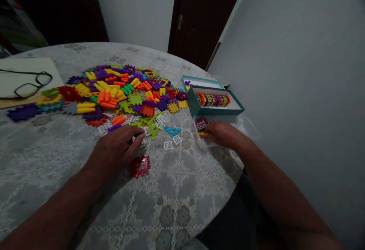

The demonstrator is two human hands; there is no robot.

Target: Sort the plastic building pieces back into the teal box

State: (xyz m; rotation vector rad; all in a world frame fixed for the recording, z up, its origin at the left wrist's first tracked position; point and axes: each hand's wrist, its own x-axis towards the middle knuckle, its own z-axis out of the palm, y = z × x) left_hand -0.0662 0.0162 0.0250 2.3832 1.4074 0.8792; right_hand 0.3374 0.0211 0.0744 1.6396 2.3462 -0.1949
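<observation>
Nearest the person's body, a red notched square tile (140,167) lies flat on the patterned cloth of the bench (182,189), just beside the left hand (115,143) and on the body side of its thumb. It is far nearer that hand than the right one, and its face is glossy, with openwork in the middle and teeth along the rim.

The left hand is palm down, thumb and forefinger parted, with a white window-lattice piece (146,131) at the forefinger's tip; whether it touches the piece cannot be told.

The right hand (219,131) reaches into a transparent plastic box (202,148), fingers bent down and inward. A short stack of pink, white and dark toothed tiles (201,124) lies immediately left of the fingertips, its long axis running roughly sideways, with yellow-orange tiles (203,134) on its near side. Whether the fingers pinch any of these cannot be made out.

Past that box, a teal box (218,111) holds a long sideways row of multicoloured toothed tiles (212,100), tightly packed. To its left spreads a mixed heap of bright plastic pieces (135,98), and beyond the bench stands a dark door (199,21).
</observation>
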